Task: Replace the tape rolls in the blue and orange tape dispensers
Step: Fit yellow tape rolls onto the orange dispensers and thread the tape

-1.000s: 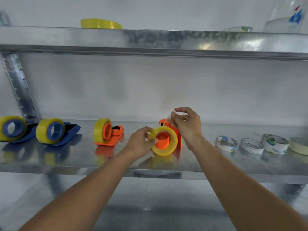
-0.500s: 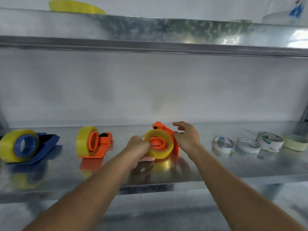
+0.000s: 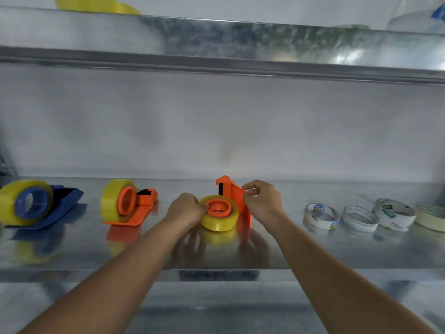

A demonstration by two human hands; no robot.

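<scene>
we see a shiny galvanised steel shelf (image 3: 72,249). on it a blue dispenser (image 3: 65,201) and an orange dispenser (image 3: 142,206) carry glossy yellow rolls. mid-shelf, our left hand (image 3: 185,209) grips a yellow roll (image 3: 220,219) on its orange hub; our right hand (image 3: 261,201) pinches that orange holder (image 3: 232,191). the white rolls (image 3: 321,216) bear blue print too blurred to read.

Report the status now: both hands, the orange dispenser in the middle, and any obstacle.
Left hand grips yellow tape roll. Right hand pinches middle orange dispenser, upended, roll on its hub. Nothing in the way; empty rolls lie clear to the right.
</scene>
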